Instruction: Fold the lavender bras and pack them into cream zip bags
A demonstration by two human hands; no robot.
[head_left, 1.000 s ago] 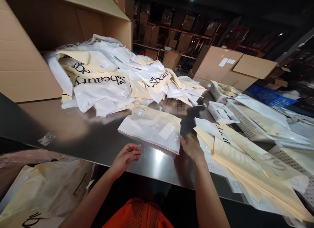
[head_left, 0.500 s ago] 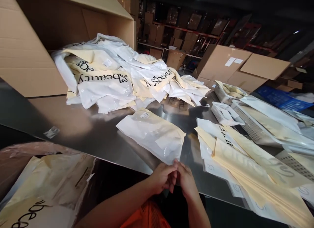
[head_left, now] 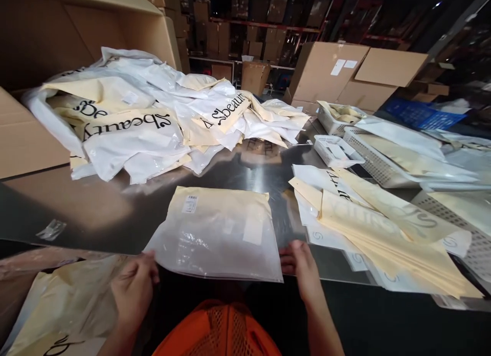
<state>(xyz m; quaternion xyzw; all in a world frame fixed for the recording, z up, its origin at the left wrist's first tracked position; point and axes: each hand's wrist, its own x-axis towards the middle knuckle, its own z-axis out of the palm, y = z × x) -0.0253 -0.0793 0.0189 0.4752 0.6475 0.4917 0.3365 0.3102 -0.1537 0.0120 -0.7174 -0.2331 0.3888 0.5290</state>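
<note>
A clear-and-white plastic bag (head_left: 218, 243) lies flat at the metal table's front edge, its near side slightly overhanging. Inside it shows a cream sheet, and a barcode label is near its top left. My left hand (head_left: 134, 284) has its fingers curled at the bag's lower left corner, seemingly pinching it. Beside the bag's right edge is my right hand (head_left: 303, 269), fingers loosely bent and thumb apart, with nothing visible in it. Right of that hand lies a stack of cream printed sheets (head_left: 360, 228) over white bags.
A heap of filled bags (head_left: 141, 136) spills from a large carton (head_left: 34, 136) at the back left. White baskets (head_left: 376, 161) stand to the right. An open container with more bags (head_left: 72, 299) sits below the table's left edge. A plastic scrap (head_left: 51, 229) lies at left.
My hands, together at the bag's near corner before, are now apart at its two sides. The bag has turned square to me and come nearer. The camera view has shifted.
</note>
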